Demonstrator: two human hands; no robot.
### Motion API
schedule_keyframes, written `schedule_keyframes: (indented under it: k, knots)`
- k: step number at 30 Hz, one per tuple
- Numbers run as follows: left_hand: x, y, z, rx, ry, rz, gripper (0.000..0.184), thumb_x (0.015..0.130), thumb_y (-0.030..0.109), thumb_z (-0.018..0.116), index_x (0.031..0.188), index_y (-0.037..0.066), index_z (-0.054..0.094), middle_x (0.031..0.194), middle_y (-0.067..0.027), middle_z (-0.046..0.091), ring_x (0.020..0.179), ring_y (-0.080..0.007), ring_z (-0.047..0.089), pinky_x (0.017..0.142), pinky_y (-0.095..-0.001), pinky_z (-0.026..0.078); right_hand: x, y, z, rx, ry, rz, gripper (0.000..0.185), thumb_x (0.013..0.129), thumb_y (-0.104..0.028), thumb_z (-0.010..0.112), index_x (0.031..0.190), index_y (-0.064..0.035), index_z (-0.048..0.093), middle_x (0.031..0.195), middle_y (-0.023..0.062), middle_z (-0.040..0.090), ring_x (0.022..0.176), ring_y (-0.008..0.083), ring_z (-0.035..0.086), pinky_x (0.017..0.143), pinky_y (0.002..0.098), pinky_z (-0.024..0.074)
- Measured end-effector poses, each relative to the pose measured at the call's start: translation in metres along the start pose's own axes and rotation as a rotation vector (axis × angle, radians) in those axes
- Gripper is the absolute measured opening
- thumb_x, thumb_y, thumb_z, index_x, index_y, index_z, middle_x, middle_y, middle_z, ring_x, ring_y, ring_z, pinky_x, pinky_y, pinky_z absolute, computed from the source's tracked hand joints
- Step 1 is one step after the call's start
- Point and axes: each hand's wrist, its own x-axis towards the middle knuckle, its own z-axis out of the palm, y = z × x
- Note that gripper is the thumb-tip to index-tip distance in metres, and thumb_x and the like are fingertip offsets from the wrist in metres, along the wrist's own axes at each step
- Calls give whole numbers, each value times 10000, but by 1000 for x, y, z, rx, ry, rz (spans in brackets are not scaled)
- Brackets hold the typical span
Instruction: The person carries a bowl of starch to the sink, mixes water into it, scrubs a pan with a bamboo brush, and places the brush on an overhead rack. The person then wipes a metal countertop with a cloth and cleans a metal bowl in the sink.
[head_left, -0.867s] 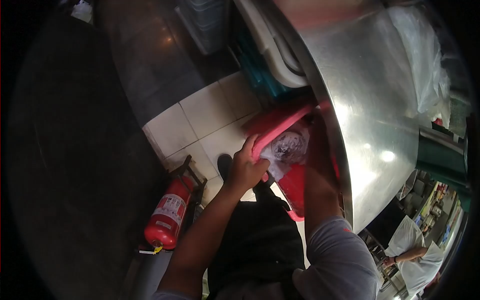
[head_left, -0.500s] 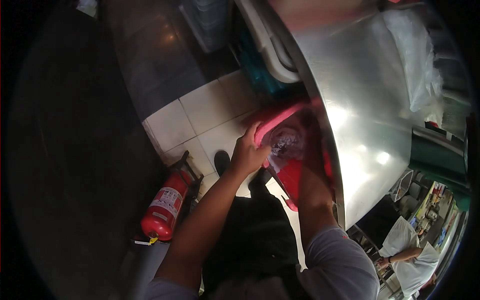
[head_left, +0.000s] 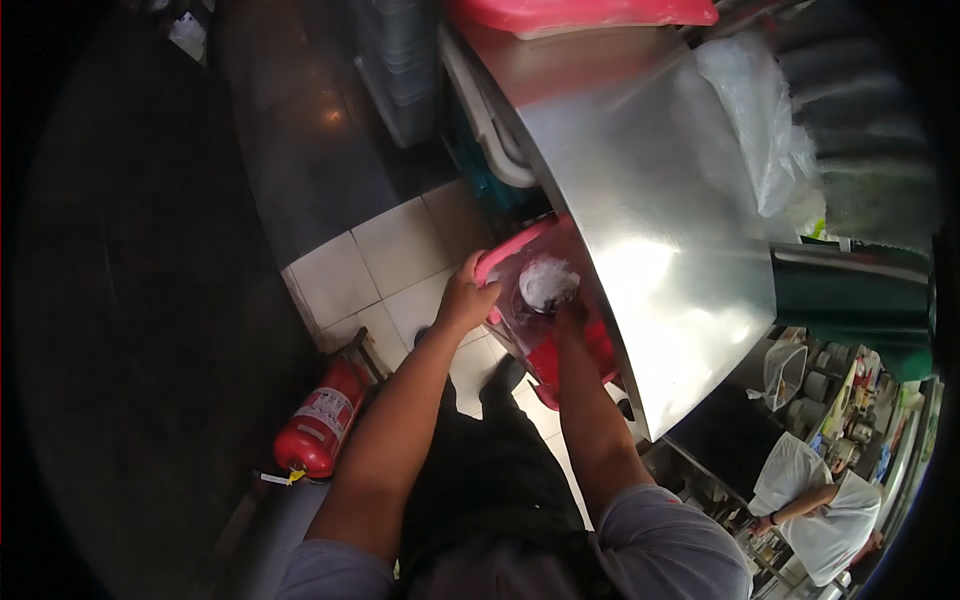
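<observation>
My left hand (head_left: 468, 300) is closed around the pink rim of a red plastic tub (head_left: 595, 345), which sits partly under the steel table's edge. Inside the tub lies cloudy, see-through material, perhaps plastic sheeting or liquid. A crumpled-looking white mass (head_left: 548, 283) shows in the middle of it; I cannot make out its kind. Reaching down into the tub, my right hand (head_left: 570, 318) is right against the white mass. Its fingers are lost in shade, so their grip does not show.
A steel table (head_left: 690, 190) juts over the tub on the right, with a pink plastic container (head_left: 590, 12) and a clear plastic bag (head_left: 755, 115) on it. A red fire extinguisher (head_left: 320, 420) stands at left. Another person in white (head_left: 820, 510) is at lower right.
The view has shifted, so the table shows further left and the pink container comes into sight. My right hand has come out of the table's shadow, and the white mass shows more clearly.
</observation>
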Motion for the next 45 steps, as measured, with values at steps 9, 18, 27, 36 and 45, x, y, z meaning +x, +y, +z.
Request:
schedule_keyframes:
  k: [9,18,27,36,45]
  knots:
    - [2,-4,6,59,33,44,486,702,77,552,1182,17,507,922,-137,619,738,-216,608,684,-308,495,-42,-73,-61,-314,45,-182,335,797,-255,550,977,23,605,1006,205,629,973,373,593,884,439,459]
    - [4,-13,10,25,48,107,494,711,61,541,1201,17,495,986,-148,633,790,-240,632,703,-318,507,-27,-52,-35,109,260,-80,483,742,-128,564,1197,18,494,1167,222,560,1100,325,541,915,387,457]
    - [4,-7,8,29,29,35,501,702,63,537,1199,9,498,991,-166,634,829,-257,636,724,-325,510,-23,-42,-27,493,4,45,669,704,-8,529,1356,14,380,1261,167,525,1163,237,507,951,325,430]
    - [10,-10,8,32,36,86,477,701,61,539,1174,6,516,979,-158,636,866,-246,629,774,-311,491,-48,-74,-50,371,48,53,573,752,-15,514,1318,7,432,1241,156,527,1109,252,540,902,337,481]
    - [11,-16,15,-3,94,50,490,708,63,540,1193,2,510,951,-143,632,764,-212,629,690,-306,503,-5,-90,-48,213,270,43,495,745,-60,561,1232,-14,483,1161,158,553,1042,261,560,849,350,489]
